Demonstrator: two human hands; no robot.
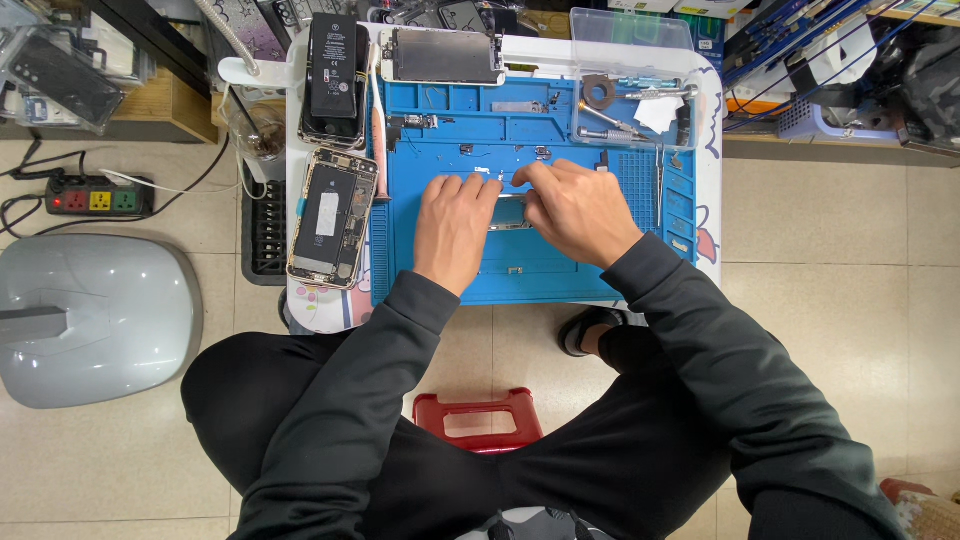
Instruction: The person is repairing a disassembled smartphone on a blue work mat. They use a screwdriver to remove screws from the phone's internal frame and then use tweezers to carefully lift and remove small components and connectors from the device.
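Both my hands rest on a blue repair mat [560, 135] on a small white table. My left hand [453, 228] lies palm down with its fingers on a small phone body [509, 212] at the mat's middle. My right hand [575, 210] presses on the same phone body from the right, its fingers curled over the top edge. Most of the phone is hidden under the two hands. Whether the right fingers pinch a tool or a small part I cannot tell.
An opened phone shell [332, 216] and a black battery [335, 75] lie left of the mat, a screen panel [442, 55] behind it. A clear parts box [634, 90] holds tools at the back right. Tweezers [660, 185] lie on the mat's right. A red stool [480, 420] stands below.
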